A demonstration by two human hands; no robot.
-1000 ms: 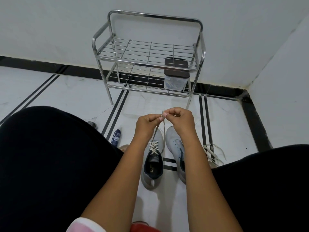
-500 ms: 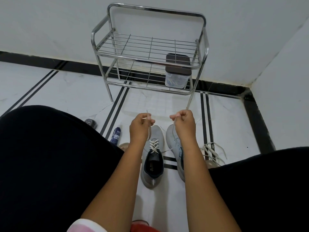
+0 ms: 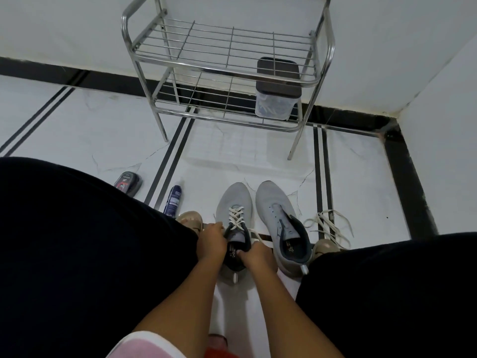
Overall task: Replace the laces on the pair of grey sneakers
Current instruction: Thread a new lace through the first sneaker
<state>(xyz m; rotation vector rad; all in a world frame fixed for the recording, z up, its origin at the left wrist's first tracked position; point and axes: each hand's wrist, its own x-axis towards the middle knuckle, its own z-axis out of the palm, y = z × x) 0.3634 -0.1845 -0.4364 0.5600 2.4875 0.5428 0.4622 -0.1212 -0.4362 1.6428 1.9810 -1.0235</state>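
- Grey mesh sneakers [image 3: 258, 218] stood side by side on the white tiled floor [image 3: 90, 130], toes toward the steel rack [image 3: 224, 73]. A second earlier both hands had been raised above them, drawing the lace ends up together; half a second earlier they had parted, each with one end.
- The left sneaker [image 3: 233, 202] carried a cream lace [image 3: 236, 218] crossed through every eyelet that showed, which I judged to mean its threading was done and only tightening or tying remained.
- The right sneaker [image 3: 280, 215] lay unlaced just beyond the right hand's fingers, so the task looked roughly half finished.
- The left hand [image 3: 210, 241] had dropped to the left side of the left sneaker's collar, its fingers curled there; whether they pinched a lace end or only the collar edge I could not tell.
- The right hand [image 3: 255, 254] had come down at the collar's right side, fingers bent over the rim, and a lace end [image 3: 256, 237] ran out just past its knuckles; the grip itself was hidden.
- A loose tangle of cream lace [image 3: 327, 226] lay on the floor well right of both hands, beside the bare sneaker; old or new, I could not say.
- A blue spray can [image 3: 173, 200] and a dark polish sponge [image 3: 128, 182] lay away to the left of the fingers.
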